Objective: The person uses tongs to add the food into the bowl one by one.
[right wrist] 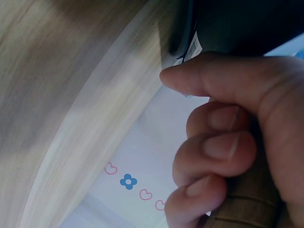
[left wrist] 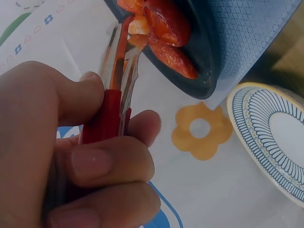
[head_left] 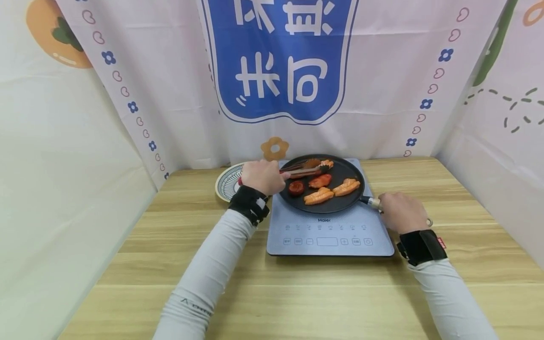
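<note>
My left hand (head_left: 263, 177) grips a pair of tongs (left wrist: 102, 118) by its red handles. The tong tips reach over a black frying pan (head_left: 347, 171), at an orange piece of food (head_left: 329, 163) near its far side; whether they pinch it I cannot tell. My right hand (head_left: 403, 212) holds the pan's wooden handle (right wrist: 251, 194), fingers curled round it. Two striped orange pieces (head_left: 318, 196) lie in the pan's near part. A glossy red piece (head_left: 320, 181), a round dark red piece (head_left: 296, 188) and a brownish piece (head_left: 311, 163) lie there too.
The pan sits on a pale blue induction cooker (head_left: 297, 233) with a touch panel along its front. Left of it, a patterned plate (head_left: 222, 185) is partly covered by my left hand. Behind the wooden table (head_left: 191, 264) hangs a printed white cloth (head_left: 178, 94).
</note>
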